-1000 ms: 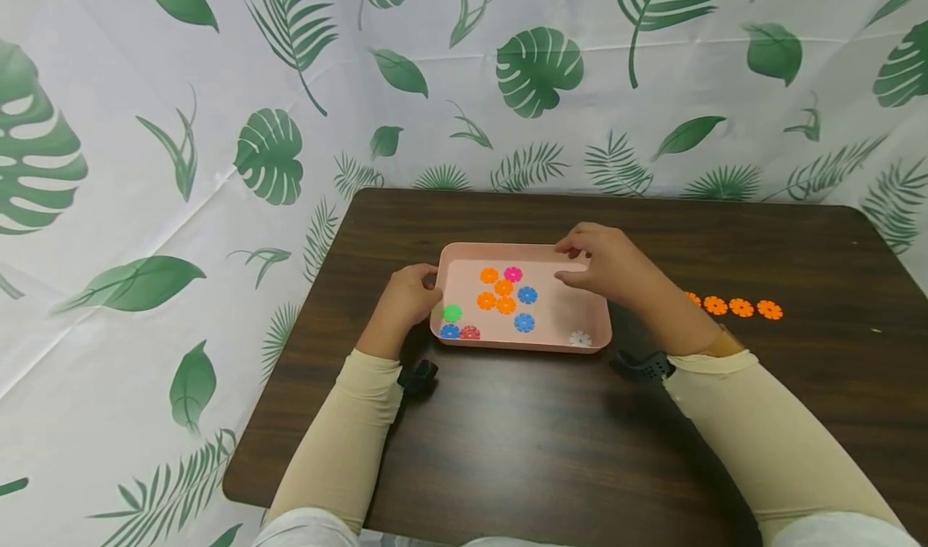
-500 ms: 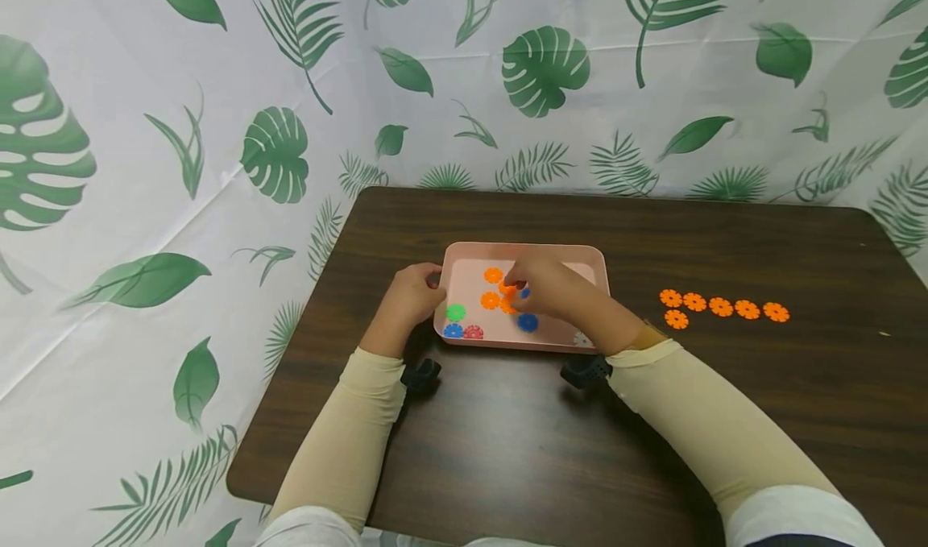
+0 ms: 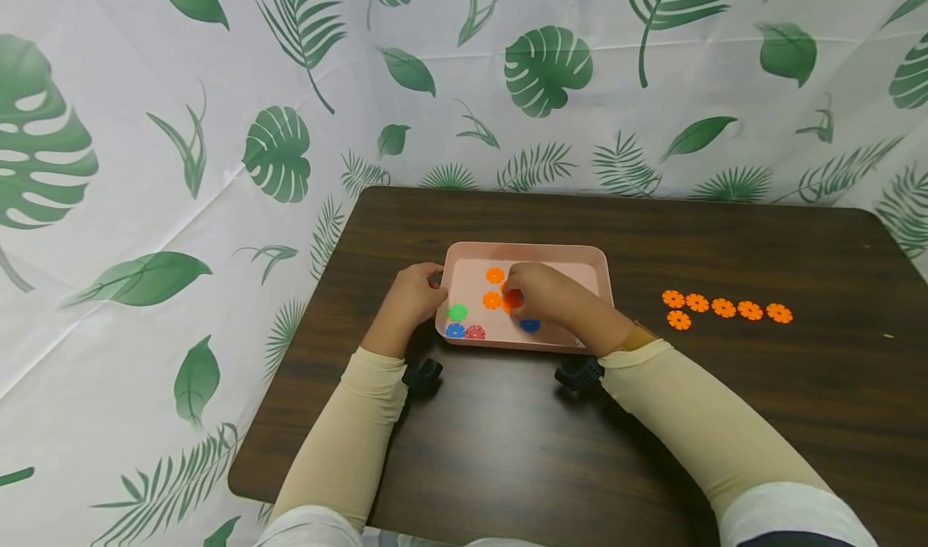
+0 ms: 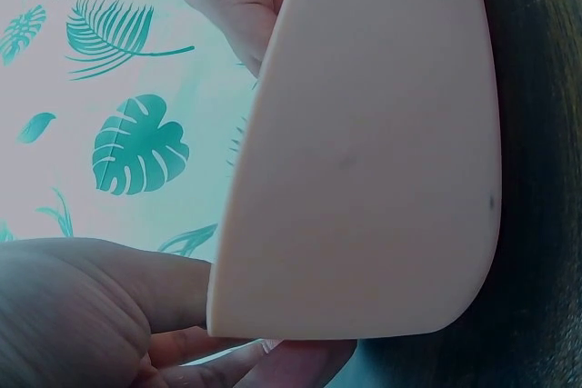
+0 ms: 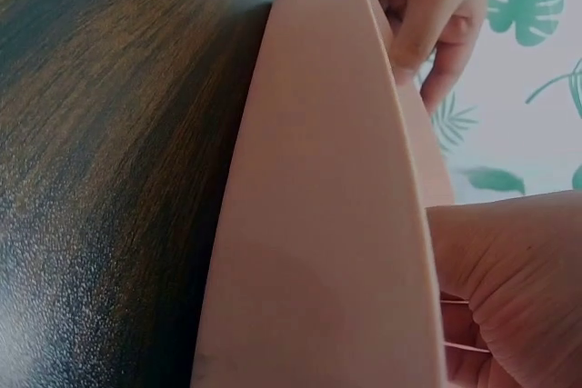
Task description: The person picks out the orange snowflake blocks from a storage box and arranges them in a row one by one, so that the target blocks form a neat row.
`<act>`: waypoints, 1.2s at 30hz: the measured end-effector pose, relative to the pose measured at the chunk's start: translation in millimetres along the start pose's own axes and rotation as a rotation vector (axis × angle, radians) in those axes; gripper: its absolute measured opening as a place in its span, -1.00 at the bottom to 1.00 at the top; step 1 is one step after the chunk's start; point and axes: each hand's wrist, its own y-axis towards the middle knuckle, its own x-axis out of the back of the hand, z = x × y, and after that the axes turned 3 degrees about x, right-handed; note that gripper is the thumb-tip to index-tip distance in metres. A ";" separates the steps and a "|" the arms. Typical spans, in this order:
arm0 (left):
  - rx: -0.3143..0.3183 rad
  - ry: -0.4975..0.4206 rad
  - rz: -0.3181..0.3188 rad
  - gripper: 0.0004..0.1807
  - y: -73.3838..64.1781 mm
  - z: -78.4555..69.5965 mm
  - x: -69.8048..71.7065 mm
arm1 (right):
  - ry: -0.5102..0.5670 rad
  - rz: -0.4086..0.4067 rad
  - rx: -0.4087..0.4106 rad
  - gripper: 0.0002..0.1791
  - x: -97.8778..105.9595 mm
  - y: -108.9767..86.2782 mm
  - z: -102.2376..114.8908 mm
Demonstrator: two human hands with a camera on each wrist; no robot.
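A shallow pink tray (image 3: 532, 247) holds several small flower-shaped plastic discs. My left hand (image 3: 412, 296) grips the tray's left end; in the left wrist view its thumb lies at the rim and its fingers go behind the wall. Inside the tray, my right hand (image 3: 551, 293) reaches down with curled fingers, and its thumb and fingertips pinch an orange flower-shaped disc (image 3: 512, 300). Beside it lie other orange discs (image 3: 495, 275). A green disc (image 3: 457, 312), a blue disc (image 3: 455, 331) and a red disc (image 3: 474, 333) sit in the near left corner. The right hand partly covers another blue disc (image 3: 530, 325).
On the dark wooden table (image 3: 536, 442), right of the tray, several orange discs (image 3: 723, 308) form a row, with one more orange disc (image 3: 678, 320) below its left end. A white leaf-print curtain (image 3: 464, 72) hangs behind the table.
My right hand has moved left and down from above the tray's right side to the orange discs, and its fingers have closed. The left hand stays on the tray.
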 end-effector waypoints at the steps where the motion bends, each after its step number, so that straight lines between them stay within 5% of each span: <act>1: 0.000 0.001 0.002 -0.40 0.0 0.0 0.0 | -0.009 0.009 -0.002 -0.71 0.1 0.3 0.3; 13: -0.003 -0.004 0.001 -0.42 2.0 1.4 -2.0 | -0.091 0.031 0.043 -0.74 2.9 -3.9 4.6; 18: -0.052 0.001 -0.023 -0.44 3.0 3.7 -2.4 | -0.119 0.047 0.051 -0.75 4.8 -5.4 6.8; 36: -0.055 0.007 -0.030 -0.44 4.7 5.6 -2.8 | -0.155 0.108 -0.028 -0.74 1.9 1.8 10.2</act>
